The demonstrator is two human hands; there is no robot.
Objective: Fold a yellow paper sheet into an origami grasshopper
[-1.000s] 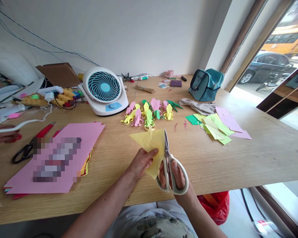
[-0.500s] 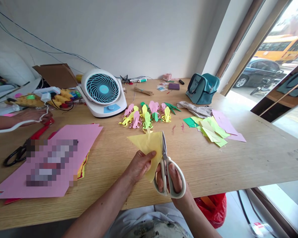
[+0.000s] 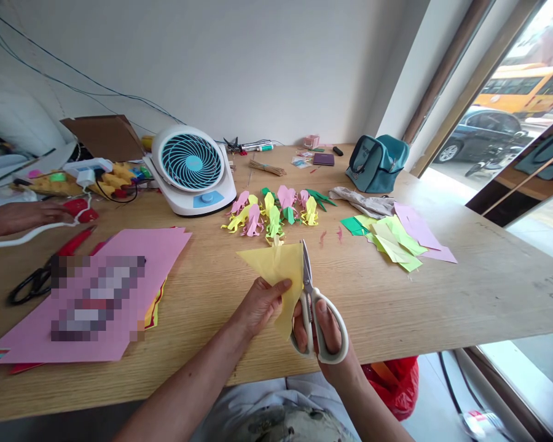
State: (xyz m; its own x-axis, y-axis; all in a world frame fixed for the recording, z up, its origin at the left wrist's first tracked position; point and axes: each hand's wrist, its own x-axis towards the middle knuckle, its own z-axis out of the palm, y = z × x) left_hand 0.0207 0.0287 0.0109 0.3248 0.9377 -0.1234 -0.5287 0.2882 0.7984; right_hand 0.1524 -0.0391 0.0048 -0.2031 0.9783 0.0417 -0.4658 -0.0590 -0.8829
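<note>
My left hand (image 3: 261, 305) pinches a yellow folded sheet of paper (image 3: 276, 264), roughly triangular, with the thumb on top. In my right hand (image 3: 328, 328) is a pair of scissors (image 3: 311, 304) with cream handles, its blades pointing away from me along the paper's right edge. The blades look nearly closed; whether paper lies between them I cannot make out. Just beyond the paper sits a cluster of cut paper shapes (image 3: 273, 222) in pink, yellow and green, with thin curled strips.
Pink paper sheets (image 3: 156, 264) are stacked at left, beside black-handled scissors (image 3: 34, 285). Another person's hand (image 3: 50, 212) touches something red. Behind stand a fan (image 3: 191, 166) and a teal bag (image 3: 380, 166). Loose coloured sheets (image 3: 391, 239) lie right. A red plastic bag (image 3: 396, 387) hangs below the table edge.
The scissors have shifted slightly right along with my right hand, and the paper barely moved. At far left, the other person's hand has drawn back a little, with a red object now showing by it.
</note>
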